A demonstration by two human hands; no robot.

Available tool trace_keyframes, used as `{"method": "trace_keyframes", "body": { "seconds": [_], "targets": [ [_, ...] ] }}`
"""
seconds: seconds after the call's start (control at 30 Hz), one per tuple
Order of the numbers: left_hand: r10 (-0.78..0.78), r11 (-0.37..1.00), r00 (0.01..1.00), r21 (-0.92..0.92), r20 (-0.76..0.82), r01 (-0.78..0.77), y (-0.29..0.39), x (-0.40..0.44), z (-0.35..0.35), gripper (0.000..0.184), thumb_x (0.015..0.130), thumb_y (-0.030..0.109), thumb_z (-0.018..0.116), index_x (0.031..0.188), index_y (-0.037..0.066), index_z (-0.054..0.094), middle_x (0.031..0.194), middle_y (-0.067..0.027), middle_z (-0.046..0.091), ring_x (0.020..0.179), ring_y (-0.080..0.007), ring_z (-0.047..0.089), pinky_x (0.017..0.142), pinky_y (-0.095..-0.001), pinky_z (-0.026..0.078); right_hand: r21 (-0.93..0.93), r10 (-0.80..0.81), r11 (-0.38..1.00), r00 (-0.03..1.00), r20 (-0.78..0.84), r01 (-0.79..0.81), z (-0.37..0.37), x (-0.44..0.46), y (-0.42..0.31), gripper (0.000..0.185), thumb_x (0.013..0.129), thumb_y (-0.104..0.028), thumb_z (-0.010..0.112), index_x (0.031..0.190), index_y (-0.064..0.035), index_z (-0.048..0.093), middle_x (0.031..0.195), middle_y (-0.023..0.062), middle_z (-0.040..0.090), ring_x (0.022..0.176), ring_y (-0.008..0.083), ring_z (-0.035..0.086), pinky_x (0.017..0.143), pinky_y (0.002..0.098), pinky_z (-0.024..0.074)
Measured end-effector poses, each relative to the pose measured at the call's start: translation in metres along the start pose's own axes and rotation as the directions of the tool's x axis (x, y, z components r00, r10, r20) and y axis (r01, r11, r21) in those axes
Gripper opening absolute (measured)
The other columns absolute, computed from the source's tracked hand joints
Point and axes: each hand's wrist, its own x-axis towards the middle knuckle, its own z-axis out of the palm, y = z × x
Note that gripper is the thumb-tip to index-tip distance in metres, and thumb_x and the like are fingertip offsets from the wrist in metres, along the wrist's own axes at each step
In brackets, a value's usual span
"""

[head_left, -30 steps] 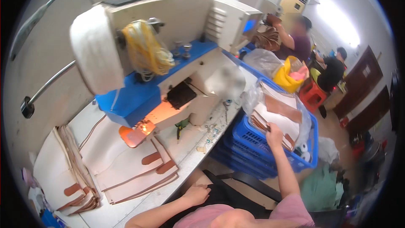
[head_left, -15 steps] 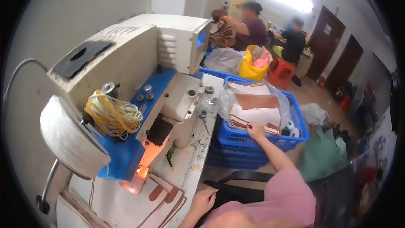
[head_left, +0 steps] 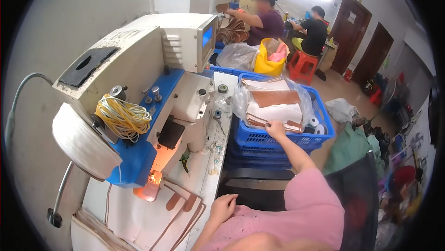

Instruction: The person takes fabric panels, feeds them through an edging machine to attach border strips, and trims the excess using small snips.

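Note:
My right hand reaches over the near side of a blue plastic crate. Its fingers pinch the near edge of a stack of leather pieces, white on the upper face with brown edges. One brown leather piece lies across the stack. My left hand rests by the table's edge near my lap, fingers curled together, with nothing visible in it. Beside it on the table are more leather pieces with brown tabs, near the lit end of a sewing machine.
A lamp with a white cover and a coil of yellow and white cord are at the machine. Green-handled snips lie on the table. Thread spools sit in the crate. Behind it are a yellow bag and two seated people.
The view has shifted slightly, so the machine and crate appear a little further up and left. My right hand stays at the stack's edge; my left hand stays by the table.

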Motion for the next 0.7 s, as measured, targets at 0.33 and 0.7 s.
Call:
{"method": "trace_keyframes", "body": {
  "seconds": [0.33, 0.7],
  "targets": [
    [0.012, 0.995, 0.998, 0.098, 0.061, -0.018, -0.001, -0.003, 0.002, 0.016, 0.081, 0.009, 0.057, 0.091, 0.005, 0.068, 0.084, -0.0107, 0.066, 0.079, -0.0279, 0.062, 0.07, -0.036, 0.05, 0.001, 0.065, 0.998, 0.998, 0.004, -0.065, 0.0, -0.001, -0.002, 0.024, 0.074, -0.03, 0.058, 0.076, -0.0088, 0.069, 0.074, 0.0192, 0.062, 0.072, 0.0391, 0.061, 0.068, 0.0467, 0.0483],
    [0.037, 0.989, 0.998, 0.143, 0.042, -0.043, -0.017, -0.012, 0.015, 0.017, 0.079, 0.011, 0.057, 0.091, 0.008, 0.067, 0.084, -0.0086, 0.066, 0.079, -0.0283, 0.061, 0.074, -0.0389, 0.048, -0.023, 0.02, 1.0, 1.0, 0.001, -0.02, 0.007, 0.001, 0.003, 0.028, 0.081, -0.031, 0.055, 0.086, -0.0078, 0.069, 0.084, 0.02, 0.064, 0.079, 0.0392, 0.061, 0.072, 0.0469, 0.0464]
  ]
}}
